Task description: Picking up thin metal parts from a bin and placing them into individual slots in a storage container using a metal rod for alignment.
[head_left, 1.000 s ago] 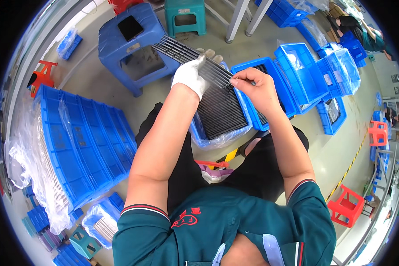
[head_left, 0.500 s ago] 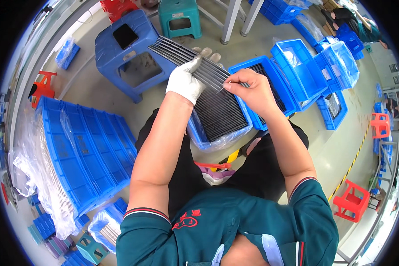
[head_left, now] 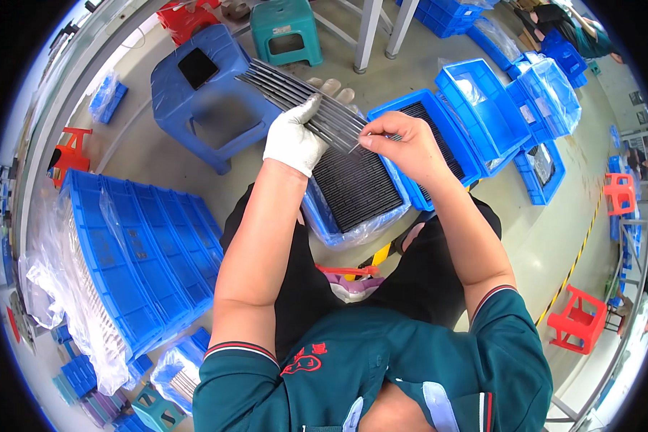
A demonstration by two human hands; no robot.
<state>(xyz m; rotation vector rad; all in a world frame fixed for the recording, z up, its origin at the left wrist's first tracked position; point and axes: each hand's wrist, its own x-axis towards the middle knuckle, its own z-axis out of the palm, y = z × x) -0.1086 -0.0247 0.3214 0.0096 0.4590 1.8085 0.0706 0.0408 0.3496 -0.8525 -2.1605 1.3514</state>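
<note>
My left hand (head_left: 295,138), in a white glove, is closed round a fanned row of thin dark rods (head_left: 289,88), thumb on top and fingertips showing past the far side. Bare, my right hand (head_left: 405,144) pinches at the near right end of these rods with thumb and forefinger. Whether it grips one rod or several I cannot make out. Below both hands is a blue bin lined with clear plastic (head_left: 333,235), filled with closely packed dark rods (head_left: 358,189). To its right stands another blue bin (head_left: 474,173) holding similar dark rods.
A blue stool (head_left: 164,97) with a black square on its seat stands at far left. Behind it is a green stool (head_left: 284,29). Stacked blue crates (head_left: 140,241) rise at my left. Blue bins (head_left: 482,108) sit at right, and a red stool (head_left: 577,320) stands farther right.
My left hand and the rods have shifted slightly left. The right hand stays at their end, its fingers moved a little left. The view has tilted slightly.
</note>
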